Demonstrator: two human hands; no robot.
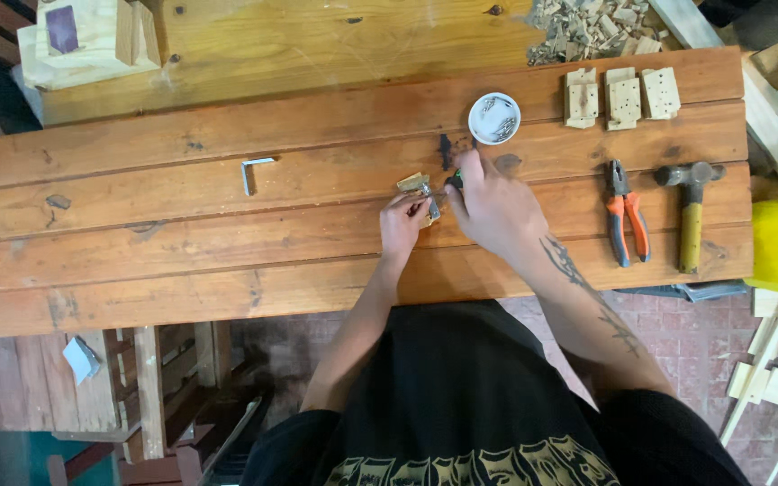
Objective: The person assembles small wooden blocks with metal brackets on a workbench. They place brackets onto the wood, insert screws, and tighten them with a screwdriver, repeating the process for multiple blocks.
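My left hand (402, 221) pinches a small pale wooden block (416, 183) with a metal fitting on it, on the brown plank workbench (182, 243). My right hand (493, 202) is closed around a small dark tool with a green handle (454, 178); its tip points at the block. A small dark piece (445, 149) lies just beyond my fingers.
A white bowl of screws (494, 118) sits behind my hands. Three pale drilled wooden blocks (623, 96) lie at the back right. Orange-handled pliers (628, 213) and a hammer (691, 211) lie to the right. An L-shaped hex key (252, 171) lies to the left. Wood scraps (587, 27) are heaped behind.
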